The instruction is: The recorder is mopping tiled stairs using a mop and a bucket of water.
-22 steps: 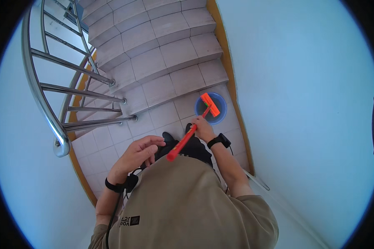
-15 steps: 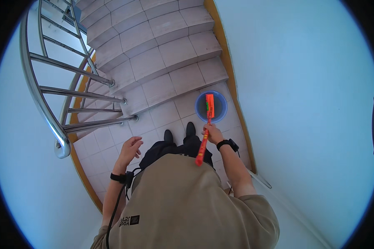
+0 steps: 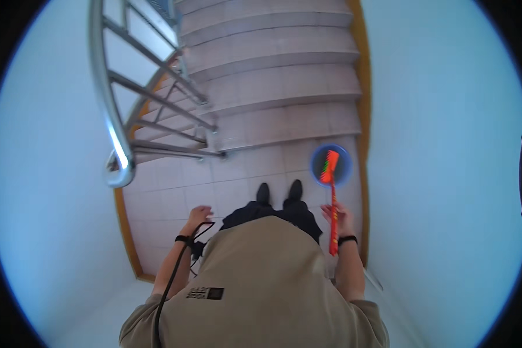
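Note:
My right hand (image 3: 343, 219) is closed round the red patterned handle of a long-handled scrub brush (image 3: 333, 226). Its orange head, with green and orange bristles along one side, is over the round blue bucket (image 3: 346, 181) on the floor to my right. Whether the head touches the bucket or what is inside it, I cannot tell. The handle's near end points back toward my body. My left hand (image 3: 200, 214) hangs beside my left thigh, holding nothing, its fingers loosely bent and somewhat blurred.
Tiled stairs (image 3: 284, 84) rise ahead of my feet. At the left stands a metal railing (image 3: 119, 148) with a curled end. A pale wall (image 3: 441, 145) runs close by on the right. A black cable (image 3: 171, 272) trails along my left arm.
My view has turned, so the stairs and railing now stand straighter and farther right. My right hand still has the brush, whose handle now lies more in line with my body.

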